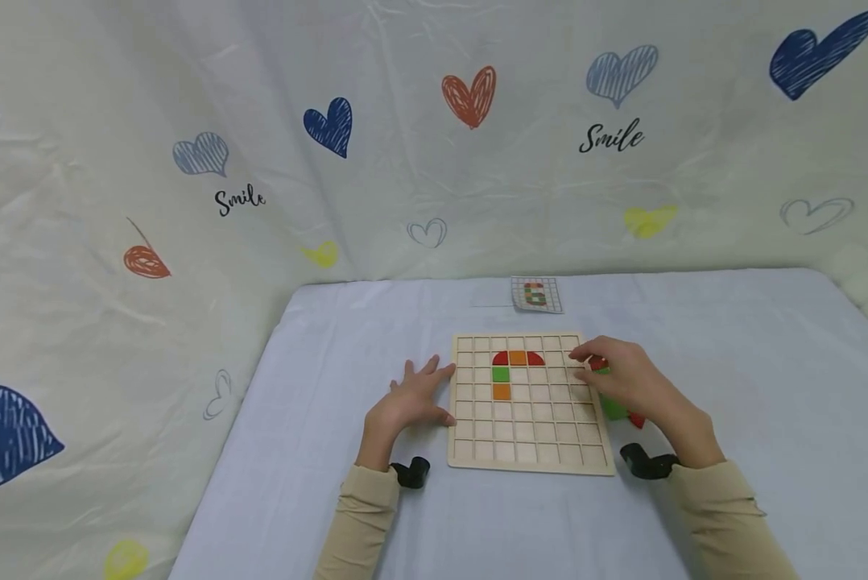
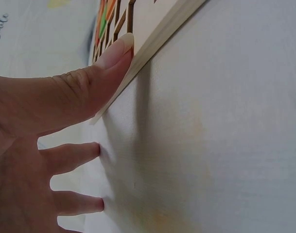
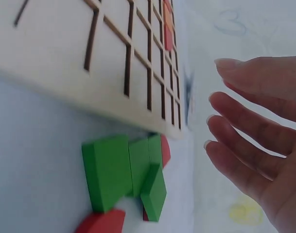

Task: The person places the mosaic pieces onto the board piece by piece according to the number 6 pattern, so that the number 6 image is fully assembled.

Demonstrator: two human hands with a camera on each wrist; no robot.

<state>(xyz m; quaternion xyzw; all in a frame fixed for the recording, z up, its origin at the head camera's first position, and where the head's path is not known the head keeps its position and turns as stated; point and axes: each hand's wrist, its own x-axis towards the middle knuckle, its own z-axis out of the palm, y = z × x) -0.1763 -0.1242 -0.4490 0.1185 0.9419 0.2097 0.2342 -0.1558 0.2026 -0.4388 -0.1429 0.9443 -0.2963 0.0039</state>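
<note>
A wooden grid board [image 1: 477, 455] lies on the cloth. My left hand [image 1: 408, 403] rests at its left side, fingers spread, with the thumb [image 2: 111, 56] on the board's edge. Inside the grid, a red curved tile [image 1: 501, 358], an orange square [image 1: 517, 358] and a second red curved tile [image 1: 535, 359] form a row. Below the left one sit a green square [image 1: 502, 374] and another orange square [image 1: 502, 391]. My right hand [image 1: 633, 374] hovers over the board's right edge, fingers loosely bent and apart, holding nothing. Green blocks [image 3: 109, 170] and red pieces [image 3: 101, 222] lie beneath it.
A small card [image 1: 550, 304] with a printed coloured figure on a grid lies behind the board. White cloth covers the table [image 1: 361, 338]. A curtain [image 1: 390, 185] with hearts and lettering hangs at the back and left. Black wrist cameras [image 1: 647, 462] protrude beside both sleeves.
</note>
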